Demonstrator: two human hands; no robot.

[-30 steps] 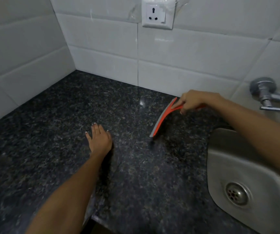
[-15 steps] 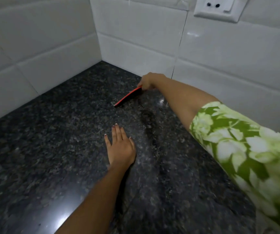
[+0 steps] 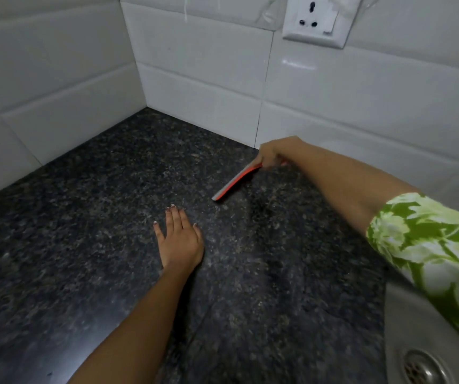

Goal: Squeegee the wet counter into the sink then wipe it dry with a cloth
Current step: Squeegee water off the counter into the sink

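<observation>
My right hand [image 3: 274, 153] grips the handle of a red squeegee [image 3: 235, 182] with a grey blade. The blade rests on the dark speckled granite counter [image 3: 84, 231], close to the back wall. My left hand [image 3: 179, 241] lies flat on the counter with its fingers spread, a little in front and left of the blade's tip. A wet sheen and streaks show on the stone to the right of my left hand. The steel sink [image 3: 405, 328] with its round drain [image 3: 423, 368] sits at the bottom right, partly hidden by my green flowered sleeve. No cloth is in view.
White tiled walls meet in a corner [image 3: 145, 106] behind the counter. A white wall socket [image 3: 317, 22] is mounted above my right hand. A seam in the stone [image 3: 203, 314] runs toward the front edge.
The squeegee has been drawn to the right along the back of the counter, away from the corner. The view has swung right, so the sink shows again. My left hand stays flat.
</observation>
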